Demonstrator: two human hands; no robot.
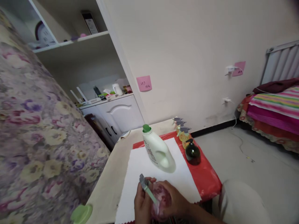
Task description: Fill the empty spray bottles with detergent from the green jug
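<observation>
My left hand (142, 203) is closed around the near-left side of a spray bottle (161, 199) with a grey and pale green head and a pinkish, see-through body. On the other side, my right hand (175, 199) wraps that same body. The bottle tilts over the near part of a white sheet (130, 174); its lower end is partly hidden by my hands. Just beyond my hands stands a large pale green detergent jug (156, 149), its neck showing a green inner spout (146, 128). A pale green cap (81, 214) lies apart at the lower left.
A dark green pump bottle (192, 153) and several yellowish spray bottles (185, 137) line the right side on a red cover (205, 177). A floral curtain (46, 124) hangs at left. White cabinet (123, 113) and wall stand behind; a bed (275, 109) is at right.
</observation>
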